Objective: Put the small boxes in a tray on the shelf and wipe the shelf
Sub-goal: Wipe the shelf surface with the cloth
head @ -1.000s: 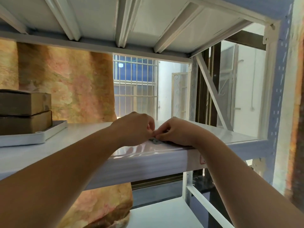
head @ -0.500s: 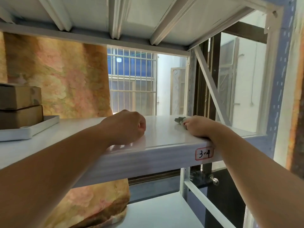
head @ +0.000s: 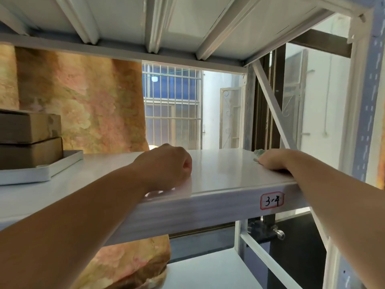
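Note:
Two brown cardboard boxes point(head: 29, 140) are stacked in a white tray point(head: 60, 163) at the left end of the white shelf point(head: 218, 174). My left hand point(head: 168, 165) rests as a closed fist on the shelf near its front edge, holding nothing that I can see. My right hand point(head: 275, 159) lies far to the right on the shelf, pressed on a small greenish-grey cloth point(head: 258, 153); only a corner of the cloth shows beyond the fingers.
A label reading 3-4 point(head: 271, 200) is stuck on the shelf's front lip. A blue upright post point(head: 366, 101) and a diagonal brace point(head: 273, 107) bound the right end. A patterned orange curtain point(head: 83, 105) hangs behind. A lower shelf point(head: 208, 272) lies below.
My hands were together at mid-shelf on the cloth. The right hand has slid the cloth to the right end, while the left fist stayed near the middle.

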Tool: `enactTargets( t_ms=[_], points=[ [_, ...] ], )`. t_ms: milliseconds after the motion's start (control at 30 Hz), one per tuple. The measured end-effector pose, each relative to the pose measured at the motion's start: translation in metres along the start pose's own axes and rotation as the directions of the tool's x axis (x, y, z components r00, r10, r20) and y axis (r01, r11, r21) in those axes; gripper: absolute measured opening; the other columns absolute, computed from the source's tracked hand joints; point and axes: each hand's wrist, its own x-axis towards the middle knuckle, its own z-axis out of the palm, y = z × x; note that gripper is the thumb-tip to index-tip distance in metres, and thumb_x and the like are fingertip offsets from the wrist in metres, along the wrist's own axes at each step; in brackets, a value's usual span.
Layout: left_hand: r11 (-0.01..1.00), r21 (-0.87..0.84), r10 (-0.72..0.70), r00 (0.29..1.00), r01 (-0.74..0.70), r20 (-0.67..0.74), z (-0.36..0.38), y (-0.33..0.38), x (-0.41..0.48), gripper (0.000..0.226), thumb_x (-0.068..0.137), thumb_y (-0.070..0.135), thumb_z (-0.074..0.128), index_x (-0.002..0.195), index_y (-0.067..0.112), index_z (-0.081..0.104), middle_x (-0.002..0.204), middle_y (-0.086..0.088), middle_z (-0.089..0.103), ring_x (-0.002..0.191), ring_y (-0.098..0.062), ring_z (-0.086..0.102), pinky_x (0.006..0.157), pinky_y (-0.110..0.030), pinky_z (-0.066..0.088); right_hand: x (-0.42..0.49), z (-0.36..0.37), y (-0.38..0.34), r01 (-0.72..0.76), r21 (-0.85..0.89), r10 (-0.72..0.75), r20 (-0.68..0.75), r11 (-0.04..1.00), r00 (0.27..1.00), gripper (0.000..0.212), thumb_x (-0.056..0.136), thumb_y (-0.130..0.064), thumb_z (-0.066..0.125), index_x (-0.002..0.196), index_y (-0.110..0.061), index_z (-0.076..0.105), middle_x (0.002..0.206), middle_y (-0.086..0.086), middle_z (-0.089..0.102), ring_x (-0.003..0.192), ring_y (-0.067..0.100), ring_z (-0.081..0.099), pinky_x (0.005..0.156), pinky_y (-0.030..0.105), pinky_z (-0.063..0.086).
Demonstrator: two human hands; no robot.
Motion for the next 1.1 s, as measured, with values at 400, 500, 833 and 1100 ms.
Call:
enactTargets(
  t_ms=[400,500,833,1100],
  points=[
    [1.0,0.026,-0.012,1.0,0.012,-0.027,0.003,0.002,0.006,0.023,0.085,0.017,0.048,0.074,0.014,0.068,0.07,-0.001,0.068,0.065,-0.018,0.067,0.063,-0.029,0.054,0.002,-0.005,-0.007,-0.034,-0.024,0.034,0.005,0.999,0.999,0.039,0.104,-0.02,0.028,0.13,-0.001,0.05,0.109,0.008,0.052,0.1,0.018,0.051,0.097,0.028,0.038],
    [0.999,0.035,-0.014,0.999,0.015,-0.031,0.002,0.002,0.009,0.023,0.085,0.016,0.048,0.072,0.014,0.066,0.071,-0.001,0.066,0.065,-0.019,0.066,0.063,-0.029,0.053,0.006,-0.006,-0.013,-0.018,-0.029,0.018,0.017,0.999,1.0,0.036,0.102,-0.014,0.031,0.128,-0.002,0.052,0.105,0.006,0.051,0.097,0.015,0.05,0.092,0.026,0.039],
    [0.993,-0.028,-0.115,0.977,0.112,-0.18,0.001,-0.003,0.01,0.022,0.086,0.017,0.047,0.099,0.019,0.065,0.098,0.0,0.069,0.087,-0.021,0.066,0.082,-0.037,0.056,0.002,-0.004,-0.089,0.268,-0.003,-0.267,0.058,0.963,0.962,0.042,0.101,-0.024,0.029,0.136,-0.012,0.048,0.138,0.008,0.05,0.122,0.026,0.051,0.106,0.036,0.035],
    [0.978,-0.045,-0.208,0.946,0.203,-0.247,-0.015,-0.022,-0.008,0.024,0.088,0.017,0.05,0.107,0.017,0.065,0.11,-0.007,0.066,0.106,-0.025,0.056,0.09,-0.039,0.051,-0.031,-0.001,-0.155,0.442,0.122,-0.452,0.076,0.889,0.889,0.049,0.099,-0.044,0.031,0.129,-0.013,0.054,0.119,0.006,0.059,0.108,0.022,0.056,0.101,0.036,0.041]
  ],
)
